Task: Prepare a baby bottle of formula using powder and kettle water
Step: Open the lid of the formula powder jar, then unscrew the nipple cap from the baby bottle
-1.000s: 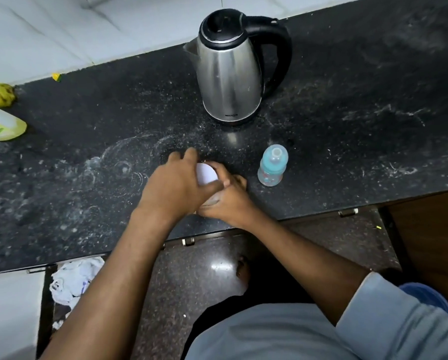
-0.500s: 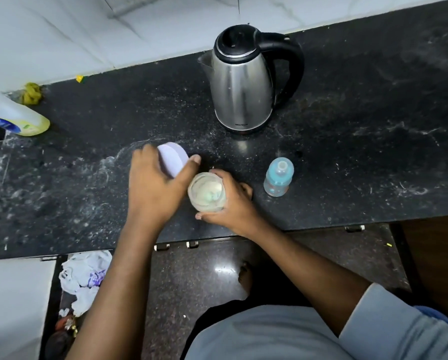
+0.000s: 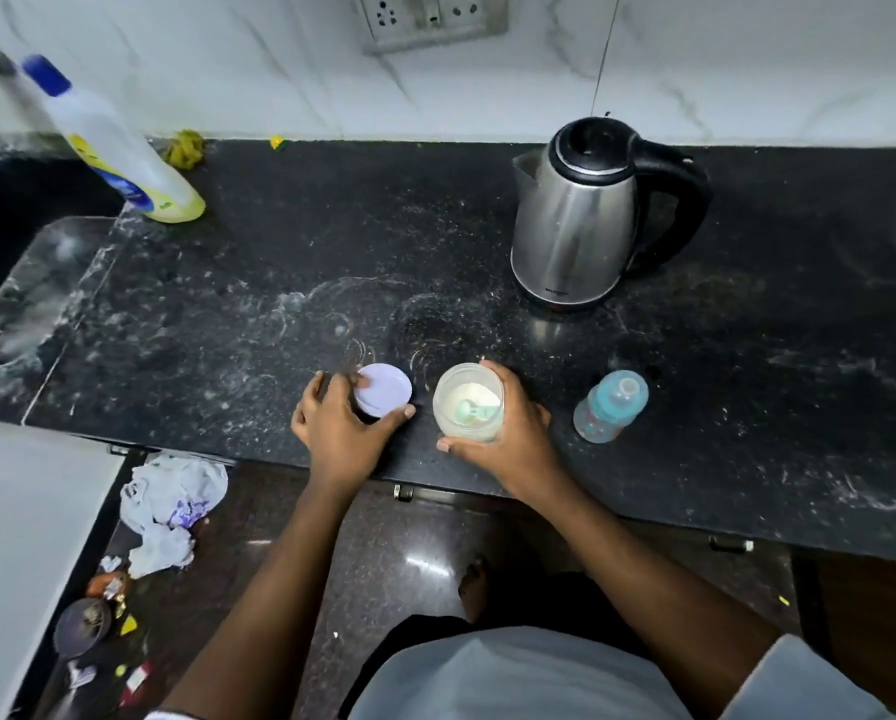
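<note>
On my left hand (image 3: 339,433) the thumb and fingers (image 3: 405,412) are curled round the rim of the lilac lid (image 3: 386,394), which sits flat at the countertop (image 3: 279,283); I cannot tell whether it is fully set down. On my right hand (image 3: 513,433) the fingers wrap the open powder jar (image 3: 466,402), which stands near the counter's front edge just beside the lid. A pale green scoop (image 3: 474,410) lies in the white powder. So I judge the opening step done and little else. The baby bottle (image 3: 609,405) stands just right of the jar with its teat top still on, and I see no powder in it, though its clear body is hard to read. The kettle (image 3: 575,220) sits behind with its lid closed, untouched. Left to do: release the lid, open the bottle, scoop in powder, pour the water, close it and mix.
</note>
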### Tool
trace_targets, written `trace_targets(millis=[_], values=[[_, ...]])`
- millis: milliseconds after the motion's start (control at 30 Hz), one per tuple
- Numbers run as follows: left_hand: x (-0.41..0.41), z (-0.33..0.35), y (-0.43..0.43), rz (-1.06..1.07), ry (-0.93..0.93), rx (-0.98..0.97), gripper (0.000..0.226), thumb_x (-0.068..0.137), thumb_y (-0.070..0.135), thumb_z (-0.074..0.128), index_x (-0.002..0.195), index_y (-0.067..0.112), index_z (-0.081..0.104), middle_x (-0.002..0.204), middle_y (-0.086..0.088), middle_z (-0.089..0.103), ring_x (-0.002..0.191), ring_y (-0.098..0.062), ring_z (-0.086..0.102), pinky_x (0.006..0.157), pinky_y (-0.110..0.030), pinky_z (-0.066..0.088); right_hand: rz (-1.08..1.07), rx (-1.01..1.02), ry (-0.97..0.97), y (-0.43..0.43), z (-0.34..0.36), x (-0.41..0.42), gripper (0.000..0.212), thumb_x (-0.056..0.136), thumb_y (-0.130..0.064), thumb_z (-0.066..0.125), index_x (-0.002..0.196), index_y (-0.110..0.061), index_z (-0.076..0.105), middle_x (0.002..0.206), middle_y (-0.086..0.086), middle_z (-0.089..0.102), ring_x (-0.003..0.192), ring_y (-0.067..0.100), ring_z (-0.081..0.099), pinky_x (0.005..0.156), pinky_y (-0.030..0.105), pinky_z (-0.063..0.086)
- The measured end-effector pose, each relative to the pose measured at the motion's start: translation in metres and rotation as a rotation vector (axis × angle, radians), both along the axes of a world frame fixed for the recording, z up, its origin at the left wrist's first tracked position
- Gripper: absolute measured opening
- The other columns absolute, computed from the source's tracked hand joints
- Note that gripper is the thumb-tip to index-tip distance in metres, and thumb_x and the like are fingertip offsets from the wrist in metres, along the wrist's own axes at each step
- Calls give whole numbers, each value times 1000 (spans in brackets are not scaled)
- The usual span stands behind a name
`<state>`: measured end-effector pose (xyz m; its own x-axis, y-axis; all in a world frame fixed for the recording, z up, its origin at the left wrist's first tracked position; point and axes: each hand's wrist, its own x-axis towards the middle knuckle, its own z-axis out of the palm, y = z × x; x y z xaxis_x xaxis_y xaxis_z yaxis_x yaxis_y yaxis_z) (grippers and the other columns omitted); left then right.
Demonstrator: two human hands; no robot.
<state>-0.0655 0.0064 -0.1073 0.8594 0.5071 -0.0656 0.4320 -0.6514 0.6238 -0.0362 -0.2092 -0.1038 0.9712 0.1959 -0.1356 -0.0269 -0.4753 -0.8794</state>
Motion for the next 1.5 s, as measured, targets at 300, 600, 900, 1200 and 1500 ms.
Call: trace_targets(millis=[300,600,900,1200,1500], values=[[-7,10,-5,-106,-86,19,88,79,67,76,151,29,44,177,1,15,163,-22,-10,127,-65,-7,34,106,138,-4,2,1,145,45,-57,96,164,-33,16,155,-34,29,152,6,31,128,45,23],[-24,95,-128,-574,-809,-337,73,99,45,56,162,28,24,168,-25,23,158,-42,23,122,-64,26,-39,-242,-550,-81,115,-10,46,101,-32,59,143,-13,58,147,6,54,136,25,47,117,32,31],[21,15,-210,-431,-146,-492,104,71,44,90,155,8,40,156,-4,51,144,-14,49,118,-37,43,164,-857,54,-120,139,25,52,105,-57,41,130,-15,57,129,19,63,115,40,60,87,44,46],[21,1,-216,-423,-152,-486,26,83,18,87,96,25,66,88,16,68,81,9,64,70,-9,44,323,-976,57,-105,133,39,52,101,-56,52,119,-10,69,122,16,68,113,35,65,81,40,46],[21,3,-215,-480,-170,-451,36,83,19,87,114,21,70,104,8,72,92,8,67,82,-16,51,782,-1036,-88,-130,141,52,59,90,-31,75,143,-32,49,130,6,53,122,29,52,95,44,50]])
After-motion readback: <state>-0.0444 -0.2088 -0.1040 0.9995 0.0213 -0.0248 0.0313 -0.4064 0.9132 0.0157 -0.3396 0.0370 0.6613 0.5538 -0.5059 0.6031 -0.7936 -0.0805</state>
